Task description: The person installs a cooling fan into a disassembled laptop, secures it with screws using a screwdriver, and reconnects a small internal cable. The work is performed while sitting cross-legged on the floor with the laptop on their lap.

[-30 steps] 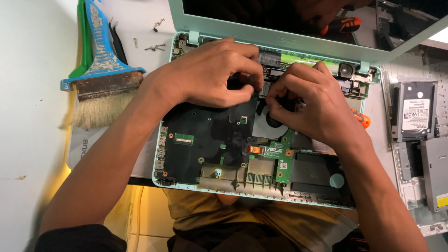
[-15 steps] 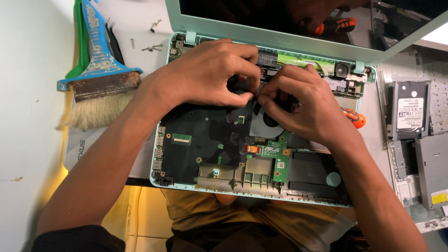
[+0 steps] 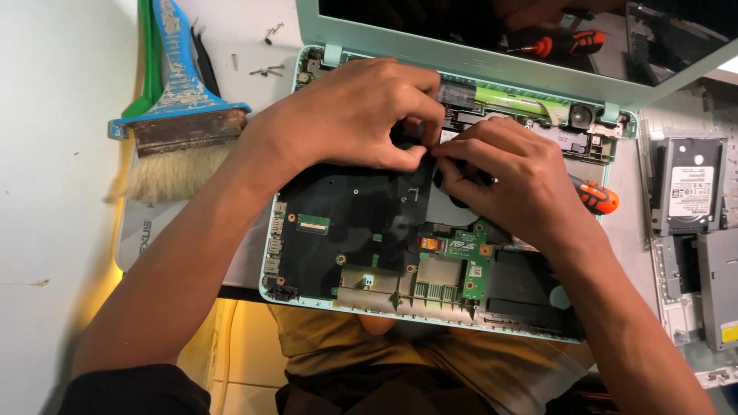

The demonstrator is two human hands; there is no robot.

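both hands pinch a small part inside the open laptop (image 3: 369, 230)
left hand (image 3: 361, 115) and right hand (image 3: 507, 180) fingertips meet beside the fan, grasping something hidden; a hard tug could tear a cable; loose screws (image 3: 265, 71) could scatter

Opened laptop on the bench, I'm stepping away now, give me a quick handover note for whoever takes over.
Left hand and right hand: fingertips pinched together over the laptop, near its fan; what they grip is hidden.
Screwdriver, orange handle, lies under the right hand.
Done: cover off, motherboard exposed.
Loose screws lie above the laptop, brush to its left, hard drive to its right.
Left: the part under the fingers is not visibly freed.
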